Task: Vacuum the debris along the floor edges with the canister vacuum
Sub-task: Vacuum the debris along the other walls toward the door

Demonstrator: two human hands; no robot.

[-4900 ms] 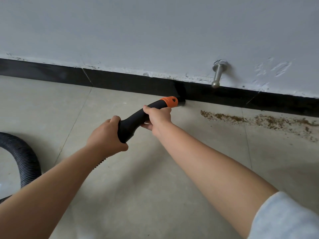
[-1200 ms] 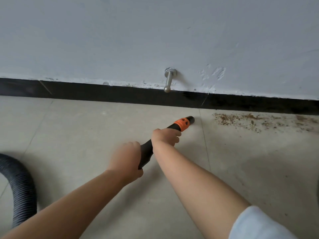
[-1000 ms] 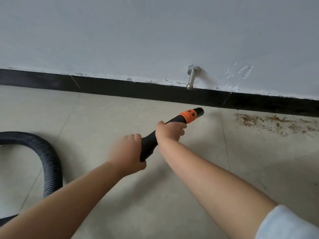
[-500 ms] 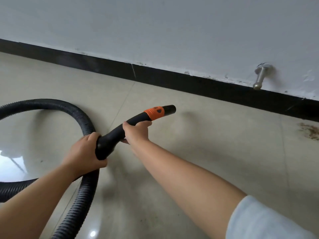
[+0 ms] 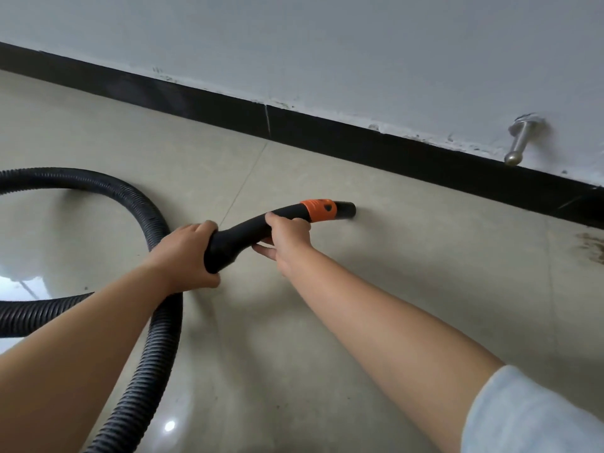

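Above tile floor (image 5: 376, 289), both hands grip nozzle (image 5: 327, 210), seemingly behind its tip

hands (image 5: 235, 246) gripping vacuum nozzle (image 5: 277, 223), looped hose (image 5: 153, 322)

The head camera looks steeply down, tilted, close over the floor (image 5: 392, 289) towards the skirting (image 5: 327, 132).

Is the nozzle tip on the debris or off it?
Off it. The nozzle points at bare floor; the brown debris lies well to its right, near the baseboard.
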